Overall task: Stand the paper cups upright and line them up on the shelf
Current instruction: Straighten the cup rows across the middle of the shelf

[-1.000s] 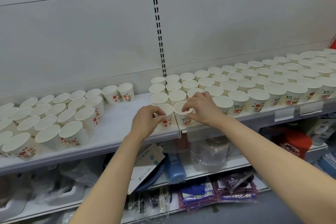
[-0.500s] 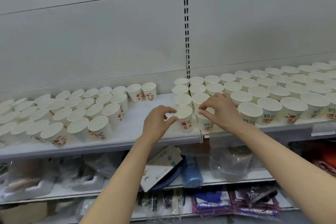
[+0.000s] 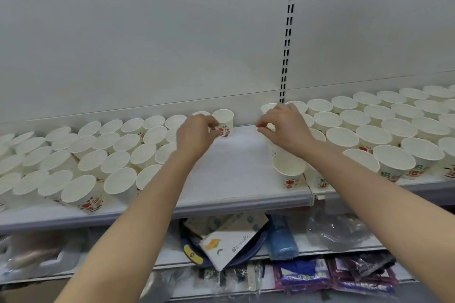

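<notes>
Here your pale grey metal shelf carries rows of upright white paper cups against a ribbed grey back panel. Since earlier, both hands have moved rearward: your left hand pinches a back-row printed cup; your right hand curls among cups, its grip unclear.

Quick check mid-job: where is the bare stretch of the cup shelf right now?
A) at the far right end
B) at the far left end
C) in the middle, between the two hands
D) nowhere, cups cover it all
C: the bare shelf lies between the left hand and right hand, with paper cups grouped on either side.
</notes>
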Demonstrator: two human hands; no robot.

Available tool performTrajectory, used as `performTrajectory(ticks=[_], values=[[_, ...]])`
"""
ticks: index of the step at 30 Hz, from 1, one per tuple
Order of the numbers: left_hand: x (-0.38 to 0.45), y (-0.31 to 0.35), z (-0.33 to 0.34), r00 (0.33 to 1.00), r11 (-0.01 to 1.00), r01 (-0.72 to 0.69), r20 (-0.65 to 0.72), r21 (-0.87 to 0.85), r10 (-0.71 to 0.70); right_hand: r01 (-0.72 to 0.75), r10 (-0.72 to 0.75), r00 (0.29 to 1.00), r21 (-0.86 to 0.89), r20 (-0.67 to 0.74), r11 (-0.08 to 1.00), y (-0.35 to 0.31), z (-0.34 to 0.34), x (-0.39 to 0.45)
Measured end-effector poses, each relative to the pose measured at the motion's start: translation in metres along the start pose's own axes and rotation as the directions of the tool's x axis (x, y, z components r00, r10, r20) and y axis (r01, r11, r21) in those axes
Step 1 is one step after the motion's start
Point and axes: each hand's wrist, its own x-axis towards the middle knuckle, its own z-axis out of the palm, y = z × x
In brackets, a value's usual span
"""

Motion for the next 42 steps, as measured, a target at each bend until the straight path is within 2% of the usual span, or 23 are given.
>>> performTrajectory(ticks=[3,5,12,18,26,33,35,38,40,42], values=[[0.027,-0.030,0.000,0.999,0.973,-0.004,0.040,0.229,-0.005,-0.012,0.015,0.996,-0.035,0.090,0.999,-0.015,0.022,0.028],[0.040,-0.042,0.004,0.994,0.959,-0.054,0.104,0.277,0.026,-0.022,0.029,0.989,-0.044,0.148,0.999,-0.023,0.041,0.046],[0.070,-0.065,0.015,0.979,0.977,-0.087,0.196,0.194,0.048,-0.086,0.107,0.966,-0.100,0.235,0.991,-0.030,0.086,0.079],[0.073,-0.055,0.024,0.982,0.992,-0.119,0.155,0.043,0.111,-0.118,0.138,0.975,-0.120,0.176,0.986,-0.017,0.082,0.075],[0.082,-0.025,0.046,0.976,0.982,-0.177,0.140,0.060,0.167,-0.063,0.107,0.980,-0.249,0.168,0.967,0.013,0.070,0.075],[0.075,-0.017,0.053,0.981,0.984,-0.164,0.117,0.077,0.154,-0.022,0.089,0.972,-0.296,0.215,0.955,0.023,0.077,0.076],[0.069,-0.021,0.051,0.983,0.987,-0.157,0.103,0.031,0.153,-0.008,0.067,0.976,-0.276,0.207,0.961,0.022,0.078,0.075],[0.064,-0.034,0.029,0.996,0.996,-0.092,0.019,-0.017,0.092,0.034,-0.020,0.996,-0.161,0.086,0.986,0.013,0.077,0.077],[0.064,-0.054,0.008,0.999,1.000,-0.024,-0.028,-0.007,0.023,0.075,-0.074,0.997,-0.076,0.017,0.994,0.001,0.077,0.083],[0.061,-0.078,-0.016,0.996,0.997,0.070,-0.053,0.012,-0.069,0.095,-0.095,0.995,-0.010,0.023,0.995,-0.014,0.078,0.091]])
